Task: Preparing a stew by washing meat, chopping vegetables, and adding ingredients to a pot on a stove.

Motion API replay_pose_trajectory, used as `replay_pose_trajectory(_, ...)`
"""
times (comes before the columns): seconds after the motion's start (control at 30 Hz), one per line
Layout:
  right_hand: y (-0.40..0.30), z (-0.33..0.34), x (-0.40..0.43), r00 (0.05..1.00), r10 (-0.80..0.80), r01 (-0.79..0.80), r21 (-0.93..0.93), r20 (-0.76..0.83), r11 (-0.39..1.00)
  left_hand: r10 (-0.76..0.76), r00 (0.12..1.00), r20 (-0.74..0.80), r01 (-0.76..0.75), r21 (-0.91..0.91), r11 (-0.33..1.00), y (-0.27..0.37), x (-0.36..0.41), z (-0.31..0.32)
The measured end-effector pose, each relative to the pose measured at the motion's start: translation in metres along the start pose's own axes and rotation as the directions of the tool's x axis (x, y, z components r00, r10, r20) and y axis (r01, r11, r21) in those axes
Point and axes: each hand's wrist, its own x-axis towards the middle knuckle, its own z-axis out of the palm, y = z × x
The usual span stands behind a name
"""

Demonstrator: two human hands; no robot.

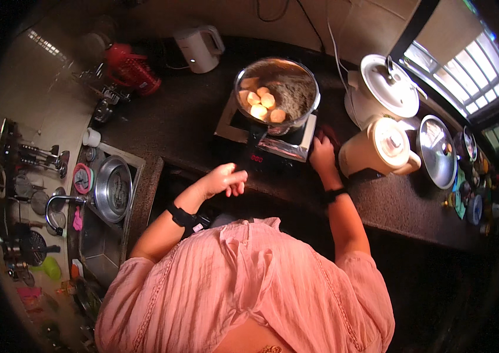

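A metal pot (306, 117) stands on an electric cooktop (226, 125) whose red display is lit. Several peeled, pale orange food pieces (268, 101) lie in the pot's left and lower part, with a dark area beside them. The pot's dark handle (256, 134) points towards my body. My left hand (227, 180) is held before the cooktop's front edge, fingers partly curled, with nothing seen in it. My right hand (322, 150) rests at the cooktop's right side by a dark reddish thing; its fingers are in shadow, so its grip is unclear.
On the right stand a cream lidded jug (364, 148), a white lidded pot (364, 103) and an upright metal lid (435, 152). A white electric kettle (198, 50) and a red jug (130, 68) are at the back left. A metal basin (112, 189) sits at the sink, left.
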Motion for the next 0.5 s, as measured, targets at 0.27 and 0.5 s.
replay_pose_trajectory(0.27,-0.033,-0.070,-0.091,0.895,-0.002,-0.073,0.150,0.445,0.986,-0.047,0.996,-0.072,0.060,0.187,0.981,-0.032,-0.028,-0.069)
replay_pose_trajectory(0.5,-0.045,-0.055,-0.092,0.904,0.157,-0.239,0.165,0.399,0.957,0.260,0.900,-0.351,-0.196,0.207,0.959,0.033,0.052,-0.196)
